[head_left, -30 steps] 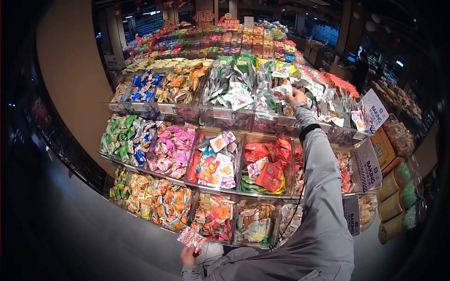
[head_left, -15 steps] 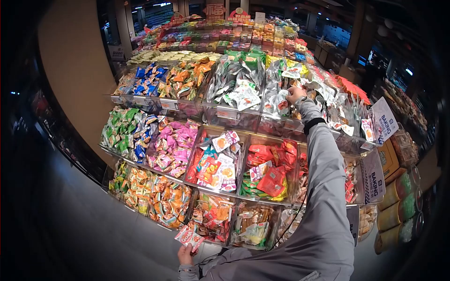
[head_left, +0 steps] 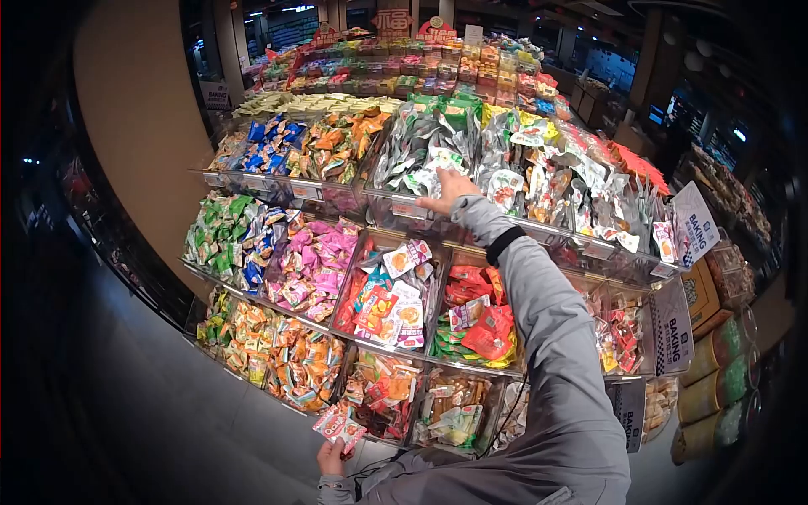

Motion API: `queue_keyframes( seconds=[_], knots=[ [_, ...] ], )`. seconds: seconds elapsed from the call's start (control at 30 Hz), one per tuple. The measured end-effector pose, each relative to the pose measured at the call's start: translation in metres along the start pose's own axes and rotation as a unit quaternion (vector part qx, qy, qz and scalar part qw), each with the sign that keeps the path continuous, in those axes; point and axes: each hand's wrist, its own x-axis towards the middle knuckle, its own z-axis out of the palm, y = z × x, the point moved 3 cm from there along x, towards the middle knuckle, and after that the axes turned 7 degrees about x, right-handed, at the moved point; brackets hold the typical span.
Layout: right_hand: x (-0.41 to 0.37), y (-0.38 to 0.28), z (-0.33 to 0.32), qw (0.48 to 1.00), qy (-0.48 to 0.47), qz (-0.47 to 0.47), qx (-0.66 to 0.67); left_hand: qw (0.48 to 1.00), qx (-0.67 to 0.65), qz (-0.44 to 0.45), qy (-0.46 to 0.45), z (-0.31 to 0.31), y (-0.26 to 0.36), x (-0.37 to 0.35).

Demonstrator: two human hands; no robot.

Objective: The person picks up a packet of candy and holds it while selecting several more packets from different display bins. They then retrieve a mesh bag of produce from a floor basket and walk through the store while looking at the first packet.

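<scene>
My left hand [head_left: 332,459], low in the head view, pinches a small red and white snack packet [head_left: 341,427] by its lower edge. Farther up, my right hand [head_left: 453,190] reaches over the front wall of a clear top-row bin [head_left: 404,206]. Its thumb and fingers are apart, with nothing held. Just beyond the fingertips lies a white and green packet [head_left: 443,158] among silver pouches [head_left: 412,139]; whether they touch is not clear. To the right, another bin holds silver packets with red pictures [head_left: 507,187].
Below are tiers of bins with pink packets [head_left: 316,259], red packets [head_left: 490,332] and orange packets [head_left: 303,366]. BAKING signs [head_left: 697,225] stick out at the right end, above stacked round tubs [head_left: 711,391]. A tan pillar [head_left: 135,118] rises on the left, beside grey floor [head_left: 168,353].
My right hand has moved left from one bin of silver packets to its neighbour, and its curled fingers have spread. The left hand still holds the red and white packet in the same place.
</scene>
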Motion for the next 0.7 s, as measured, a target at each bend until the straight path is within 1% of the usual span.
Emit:
queue_keyframes(
  seconds=[0.07,0.1,0.17,0.23,0.27,0.3,0.33,0.4,0.47,0.5,0.57,0.6,0.67,0.7],
  knots=[
    [0.005,0.007,0.015,0.998,0.056,0.008,-0.012,1.0,0.0,0.006,0.008,0.001,0.003,-0.001],
    [0.009,0.008,0.016,0.998,0.057,0.009,-0.01,1.0,-0.003,0.01,0.016,0.001,0.005,-0.001],
    [0.021,0.019,0.011,0.994,0.043,0.08,0.067,1.0,0.0,0.005,0.022,-0.001,0.006,-0.004],
    [0.025,0.032,-0.005,0.988,0.097,0.107,0.056,1.0,0.0,-0.003,0.028,-0.004,0.005,-0.005],
    [0.031,0.049,-0.008,0.98,0.163,0.09,0.066,1.0,0.0,-0.005,0.028,-0.006,0.003,-0.005],
    [0.031,0.055,-0.022,0.973,0.2,0.091,0.078,1.0,-0.001,-0.006,0.027,-0.008,0.001,-0.006],
    [0.032,0.068,-0.03,0.955,0.248,0.085,0.137,1.0,-0.002,-0.008,0.027,-0.01,-0.001,-0.005],
    [0.032,0.088,-0.049,0.941,0.276,0.137,0.139,1.0,-0.011,-0.001,0.007,-0.011,-0.004,-0.004],
    [0.044,0.126,-0.042,0.919,0.263,0.148,0.253,1.0,-0.009,-0.003,0.007,-0.007,-0.001,-0.005],
    [0.044,0.133,-0.041,0.919,0.263,0.149,0.252,1.0,-0.006,-0.004,0.006,-0.005,0.001,-0.005],
    [0.047,0.146,-0.036,0.884,0.232,0.135,0.383,1.0,-0.006,-0.011,0.007,-0.002,0.002,-0.003],
    [0.049,0.153,-0.032,0.884,0.232,0.136,0.383,1.0,-0.005,-0.017,0.009,-0.001,0.002,-0.003],
    [0.055,0.164,-0.024,0.859,0.25,0.133,0.427,1.0,-0.007,-0.014,0.007,-0.003,-0.002,0.001],
    [0.05,0.155,-0.029,0.859,0.25,0.133,0.427,1.0,-0.009,-0.01,0.006,-0.004,-0.003,0.003]
  ],
)
